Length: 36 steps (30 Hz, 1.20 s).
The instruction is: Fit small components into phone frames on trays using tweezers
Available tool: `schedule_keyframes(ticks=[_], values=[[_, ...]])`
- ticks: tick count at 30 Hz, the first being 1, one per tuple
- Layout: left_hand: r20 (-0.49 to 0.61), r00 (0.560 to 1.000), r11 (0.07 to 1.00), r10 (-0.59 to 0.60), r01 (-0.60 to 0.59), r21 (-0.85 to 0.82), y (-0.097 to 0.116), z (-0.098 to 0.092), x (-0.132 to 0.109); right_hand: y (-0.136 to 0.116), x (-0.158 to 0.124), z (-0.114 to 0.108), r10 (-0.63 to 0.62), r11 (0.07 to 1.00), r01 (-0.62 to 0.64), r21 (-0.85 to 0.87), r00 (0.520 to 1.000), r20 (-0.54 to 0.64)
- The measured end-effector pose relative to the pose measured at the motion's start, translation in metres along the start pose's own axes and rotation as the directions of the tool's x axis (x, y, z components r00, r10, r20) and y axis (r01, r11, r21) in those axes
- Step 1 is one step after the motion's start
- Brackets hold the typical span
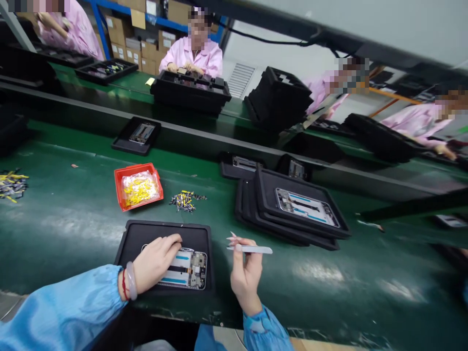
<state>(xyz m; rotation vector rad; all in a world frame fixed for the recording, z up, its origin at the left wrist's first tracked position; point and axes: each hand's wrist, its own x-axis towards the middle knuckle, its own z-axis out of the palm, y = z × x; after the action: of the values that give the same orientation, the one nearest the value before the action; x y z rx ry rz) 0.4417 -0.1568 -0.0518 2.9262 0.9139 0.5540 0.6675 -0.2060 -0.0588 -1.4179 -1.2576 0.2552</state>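
A phone frame (199,268) with exposed circuit board and blue strips lies in a black foam tray (137,231) right in front of me. My left hand (158,261) rests over its left part, fingers bent together around its upper edge; the hand hides that end and the fingertips in part. To the right of the tray, my right hand (246,270) is raised above the table, closed on white tweezers (258,249) between thumb and fingers. The tweezers' tips point left and touch nothing.
Beyond the tray are a red bin (119,190) of small yellow parts and a loose parts pile (185,201). Stacked black trays (292,214) stand at right, a phone frame (307,207) on top. Across a ledge (175,129), co-workers (208,56) in pink sit among trays.
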Motion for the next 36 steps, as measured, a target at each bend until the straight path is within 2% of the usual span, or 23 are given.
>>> schedule_keyframes(ticks=[3, 5, 9, 13, 17, 20, 22, 23, 26, 27, 28, 30, 36], values=[[-0.024, 1.000, 0.999, -0.019, 0.017, -0.052, -0.001, 0.001, -0.001, -0.004, -0.001, -0.010, 0.130, 0.980, -0.118, -0.161, 0.989, 0.067], [-0.008, 1.000, 0.996, -0.027, 0.026, -0.080, -0.001, 0.002, -0.001, -0.008, -0.002, -0.014, 0.198, 0.957, -0.156, -0.247, 0.967, 0.158], [0.008, 0.999, 0.996, -0.042, 0.043, -0.084, 0.002, 0.002, -0.001, -0.013, -0.007, -0.015, 0.334, 0.908, -0.201, -0.369, 0.878, 0.344], [-0.016, 0.999, 0.997, -0.039, 0.038, -0.067, 0.004, 0.000, 0.000, -0.018, -0.011, -0.007, 0.466, 0.834, -0.241, -0.497, 0.790, 0.399], [-0.039, 0.998, 0.996, -0.048, 0.045, -0.073, 0.004, 0.001, 0.001, -0.019, -0.009, 0.000, 0.509, 0.831, -0.319, -0.456, 0.766, 0.392], [-0.079, 0.994, 0.993, -0.073, 0.065, -0.101, 0.004, 0.002, -0.001, -0.018, -0.007, -0.001, 0.568, 0.822, -0.464, -0.330, 0.706, 0.422], [-0.101, 0.992, 0.992, -0.080, 0.070, -0.105, 0.003, 0.002, -0.003, -0.020, -0.008, -0.002, 0.613, 0.781, -0.584, -0.223, 0.648, 0.452], [-0.112, 0.991, 0.993, -0.077, 0.066, -0.100, 0.004, 0.002, -0.003, -0.021, -0.008, -0.002, 0.643, 0.738, -0.651, -0.176, 0.602, 0.473], [-0.155, 0.986, 0.995, -0.058, 0.045, -0.086, 0.004, 0.000, -0.003, -0.028, -0.008, -0.003, 0.732, 0.540, -0.835, -0.108, 0.402, 0.550], [-0.172, 0.984, 0.996, -0.052, 0.038, -0.084, 0.005, -0.001, -0.003, -0.031, -0.008, -0.003, 0.746, 0.479, -0.872, -0.100, 0.344, 0.571], [-0.187, 0.981, 0.996, -0.050, 0.034, -0.086, 0.005, -0.001, -0.003, -0.033, -0.007, -0.003, 0.750, 0.437, -0.895, -0.088, 0.308, 0.585], [-0.196, 0.979, 0.994, -0.056, 0.037, -0.102, 0.005, -0.002, -0.002, -0.037, -0.006, -0.003, 0.744, 0.401, -0.914, -0.053, 0.292, 0.601], [-0.142, 0.987, 0.994, -0.074, 0.061, -0.096, 0.005, 0.000, -0.003, -0.035, -0.007, -0.006, 0.734, 0.409, -0.912, -0.016, 0.319, 0.600]])
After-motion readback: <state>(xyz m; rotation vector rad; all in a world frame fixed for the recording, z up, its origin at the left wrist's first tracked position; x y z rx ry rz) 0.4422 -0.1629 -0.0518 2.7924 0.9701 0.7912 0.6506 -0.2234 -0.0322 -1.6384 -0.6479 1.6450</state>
